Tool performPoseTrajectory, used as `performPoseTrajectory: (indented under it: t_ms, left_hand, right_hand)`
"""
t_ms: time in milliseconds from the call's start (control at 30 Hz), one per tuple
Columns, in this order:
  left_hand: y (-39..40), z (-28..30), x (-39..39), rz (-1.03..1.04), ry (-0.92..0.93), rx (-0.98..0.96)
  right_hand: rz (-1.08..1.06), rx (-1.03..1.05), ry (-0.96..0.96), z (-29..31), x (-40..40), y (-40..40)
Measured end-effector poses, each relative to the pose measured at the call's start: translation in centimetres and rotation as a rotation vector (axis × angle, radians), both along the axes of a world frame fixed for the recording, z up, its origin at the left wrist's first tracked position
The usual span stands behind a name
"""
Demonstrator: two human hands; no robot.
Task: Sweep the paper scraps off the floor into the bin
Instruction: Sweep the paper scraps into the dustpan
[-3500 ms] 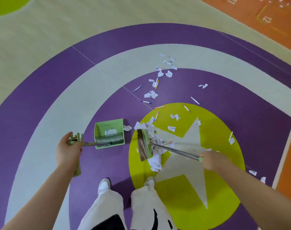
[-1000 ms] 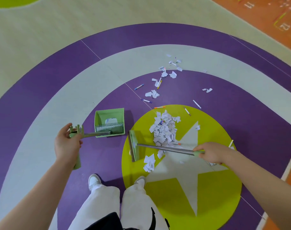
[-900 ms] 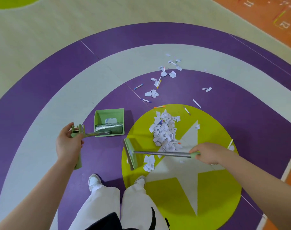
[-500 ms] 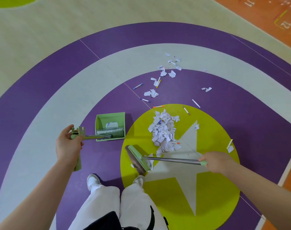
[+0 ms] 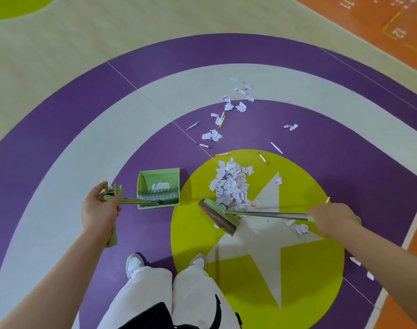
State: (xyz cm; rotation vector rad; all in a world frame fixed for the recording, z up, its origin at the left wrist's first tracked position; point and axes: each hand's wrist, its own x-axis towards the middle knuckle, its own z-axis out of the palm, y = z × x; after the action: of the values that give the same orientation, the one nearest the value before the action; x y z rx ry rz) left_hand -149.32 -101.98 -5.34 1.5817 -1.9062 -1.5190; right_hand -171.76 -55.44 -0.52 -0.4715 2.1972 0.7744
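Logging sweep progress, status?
Left hand gripping dustpan handle, right hand gripping broom. Scrap pile on floor beside dustpan. Pens scattered beyond.

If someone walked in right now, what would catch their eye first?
Probably the heap of paper scraps on the yellow circle, with the broom at its near edge, held by the right hand. Left of it sits the green dustpan, its handle in the left hand.

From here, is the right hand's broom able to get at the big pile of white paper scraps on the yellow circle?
Probably yes: the right hand holds the green broom with its head beside the scrap pile, nothing between.
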Motion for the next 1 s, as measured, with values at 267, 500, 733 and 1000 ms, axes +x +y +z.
performPoseTrajectory:
  t_ms: [267,500,733,1000]
  left_hand:
    - [-0.7,0.1,-2.2,-0.002,0.030,0.004]
    - [-2.7,-0.1,-6.0,-0.021,0.041,0.018]
    - [-6.7,-0.1,-10.9,-0.047,0.051,0.038]
    - [-16.0,0.9,-18.5,-0.155,0.014,0.054]
  right_hand:
    - [0.127,0.011,0.047,1.2,-1.0,-1.1]
    - [-0.167,-0.192,-0.020,1.7,-2.3,-3.0]
    - [-0.436,-0.369,-0.028,1.2,-4.4,-7.8]
    - [-0.882,-0.607,-0.093,-0.9,-9.6,-17.5]
